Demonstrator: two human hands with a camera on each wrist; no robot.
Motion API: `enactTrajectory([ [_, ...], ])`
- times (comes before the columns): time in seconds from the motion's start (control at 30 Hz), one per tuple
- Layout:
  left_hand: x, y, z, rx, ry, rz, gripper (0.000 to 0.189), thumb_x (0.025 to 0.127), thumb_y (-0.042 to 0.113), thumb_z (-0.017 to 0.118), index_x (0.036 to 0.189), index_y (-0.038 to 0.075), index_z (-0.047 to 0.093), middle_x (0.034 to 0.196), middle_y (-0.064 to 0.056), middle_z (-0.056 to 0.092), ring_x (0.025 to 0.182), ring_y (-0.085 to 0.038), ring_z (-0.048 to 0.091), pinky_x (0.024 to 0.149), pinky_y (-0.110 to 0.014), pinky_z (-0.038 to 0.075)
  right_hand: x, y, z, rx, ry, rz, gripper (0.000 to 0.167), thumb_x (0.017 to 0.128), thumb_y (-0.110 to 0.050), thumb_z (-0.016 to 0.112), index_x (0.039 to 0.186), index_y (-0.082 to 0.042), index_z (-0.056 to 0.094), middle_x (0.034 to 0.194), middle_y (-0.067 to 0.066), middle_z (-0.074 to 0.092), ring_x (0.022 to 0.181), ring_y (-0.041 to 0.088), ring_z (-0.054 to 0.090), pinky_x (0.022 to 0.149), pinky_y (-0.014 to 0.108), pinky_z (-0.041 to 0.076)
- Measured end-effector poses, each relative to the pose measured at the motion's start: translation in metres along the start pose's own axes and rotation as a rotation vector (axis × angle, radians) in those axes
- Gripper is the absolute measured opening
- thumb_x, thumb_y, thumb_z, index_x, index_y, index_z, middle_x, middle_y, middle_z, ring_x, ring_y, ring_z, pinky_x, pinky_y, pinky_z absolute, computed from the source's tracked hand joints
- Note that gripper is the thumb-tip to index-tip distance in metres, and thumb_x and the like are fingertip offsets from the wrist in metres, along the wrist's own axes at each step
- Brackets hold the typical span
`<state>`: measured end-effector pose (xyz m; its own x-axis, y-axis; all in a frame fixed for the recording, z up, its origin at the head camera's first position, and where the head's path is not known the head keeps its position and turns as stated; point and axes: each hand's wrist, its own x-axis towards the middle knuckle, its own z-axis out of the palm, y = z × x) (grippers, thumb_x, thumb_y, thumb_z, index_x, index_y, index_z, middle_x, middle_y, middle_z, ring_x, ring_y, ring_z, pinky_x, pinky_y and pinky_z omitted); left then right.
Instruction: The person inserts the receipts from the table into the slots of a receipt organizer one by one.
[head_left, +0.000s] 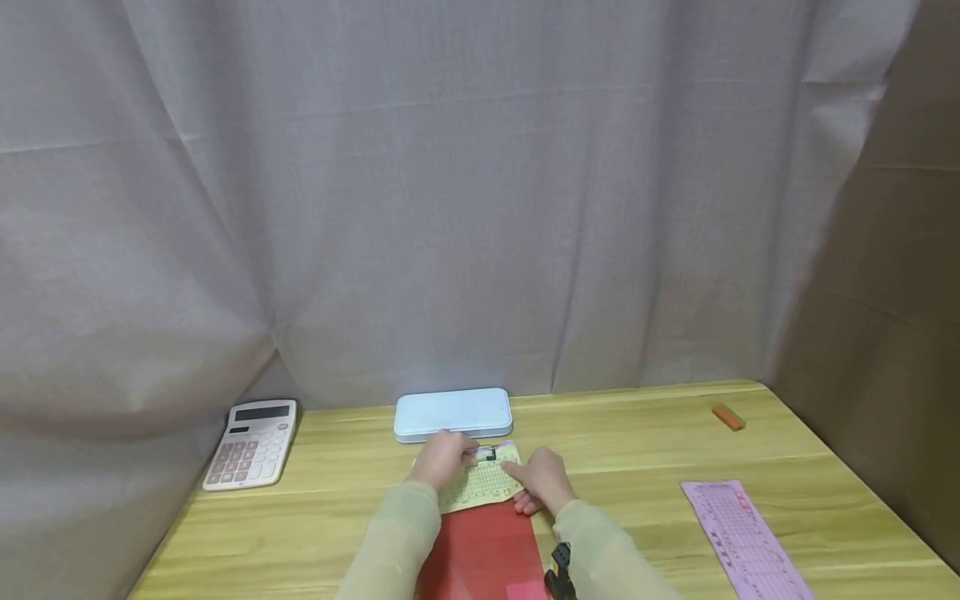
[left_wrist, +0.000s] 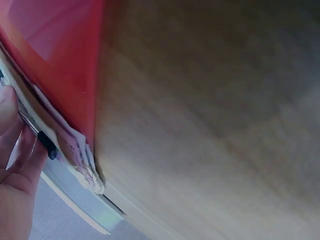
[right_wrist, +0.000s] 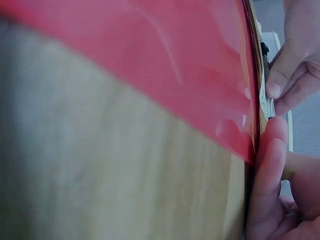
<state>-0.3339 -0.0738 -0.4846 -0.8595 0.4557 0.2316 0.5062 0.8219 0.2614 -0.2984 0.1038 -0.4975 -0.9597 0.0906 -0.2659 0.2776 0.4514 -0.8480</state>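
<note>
A stack of yellow printed forms (head_left: pixel 483 485) lies at the top end of a red folder (head_left: pixel 483 550), in the middle of the table's near side. My left hand (head_left: pixel 441 460) pinches a thin metal clip with a black end (left_wrist: pixel 47 145) at the forms' upper edge. On the right side, my right hand (head_left: pixel 547 477) grips the forms with the thumb on top and fingers curled at the edge. Pinkish sheets (left_wrist: pixel 72 137) show among the layers in the left wrist view. The fingertips hide part of the clip.
Behind the hands is a pale blue flat case (head_left: pixel 453 412). A white calculator (head_left: pixel 251 446) sits far left. To the right are a pink printed form (head_left: pixel 742 537) and a small orange-and-green block (head_left: pixel 727 417). A grey curtain (head_left: pixel 450 208) hangs along the table's back edge.
</note>
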Motion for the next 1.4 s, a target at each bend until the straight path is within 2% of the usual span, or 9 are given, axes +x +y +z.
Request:
enactTrajectory([
  [0.33,0.001,-0.003,0.0,-0.023,-0.005,-0.004,0.024,0.075,0.022,0.078,0.097,0.013,0.076,0.091,0.001,0.074,0.088,-0.016,0.069,0.08,-0.029,0.054,-0.001,0.0,-0.004,0.039,-0.038,-0.033,0.034,0.087,-0.024,0.067,0.07,0.004,0.058,0.048,0.011,0.061,0.036,0.015,0.058,0.037,0.029,0.05],
  [0.67,0.001,-0.005,-0.002,-0.036,-0.013,-0.008,0.028,0.075,0.025,0.078,0.1,0.013,0.076,0.095,0.001,0.074,0.092,-0.016,0.068,0.083,-0.029,0.053,-0.005,0.0,-0.009,0.061,-0.085,-0.065,0.024,0.087,-0.014,0.066,0.071,0.0,0.054,0.051,0.011,0.061,0.037,0.012,0.058,0.04,0.028,0.052],
  [0.83,0.001,-0.007,-0.001,-0.044,-0.022,-0.02,0.029,0.076,0.025,0.077,0.102,0.013,0.075,0.097,0.001,0.073,0.094,-0.017,0.067,0.085,-0.03,0.052,-0.011,-0.001,-0.013,-0.008,-0.058,-0.117,0.023,0.083,-0.008,0.069,0.071,-0.002,0.051,0.049,0.005,0.057,0.036,0.006,0.051,0.038,0.021,0.047],
  [1.03,0.0,-0.007,-0.001,-0.065,-0.035,-0.049,0.032,0.075,0.029,0.078,0.103,0.013,0.075,0.098,0.001,0.073,0.096,-0.018,0.067,0.085,-0.032,0.052,-0.016,-0.001,-0.02,-0.085,-0.033,-0.199,0.021,0.078,-0.004,0.071,0.069,-0.004,0.052,0.046,0.002,0.054,0.036,0.006,0.047,0.037,0.018,0.041],
  [1.23,-0.001,-0.006,-0.001,-0.08,-0.021,-0.06,0.034,0.073,0.031,0.079,0.102,0.013,0.075,0.097,0.001,0.073,0.095,-0.018,0.067,0.084,-0.032,0.052,-0.02,0.002,-0.031,-0.142,-0.025,-0.221,0.017,0.076,-0.007,0.073,0.071,-0.005,0.057,0.049,0.001,0.055,0.038,0.007,0.048,0.038,0.018,0.039],
  [1.4,-0.001,-0.006,-0.001,-0.1,-0.012,-0.078,0.033,0.073,0.03,0.079,0.101,0.014,0.076,0.096,0.001,0.074,0.094,-0.018,0.067,0.084,-0.033,0.052,-0.024,0.004,-0.048,-0.157,-0.01,-0.24,0.015,0.076,-0.009,0.075,0.077,-0.004,0.06,0.05,0.003,0.054,0.038,0.009,0.047,0.038,0.019,0.041],
])
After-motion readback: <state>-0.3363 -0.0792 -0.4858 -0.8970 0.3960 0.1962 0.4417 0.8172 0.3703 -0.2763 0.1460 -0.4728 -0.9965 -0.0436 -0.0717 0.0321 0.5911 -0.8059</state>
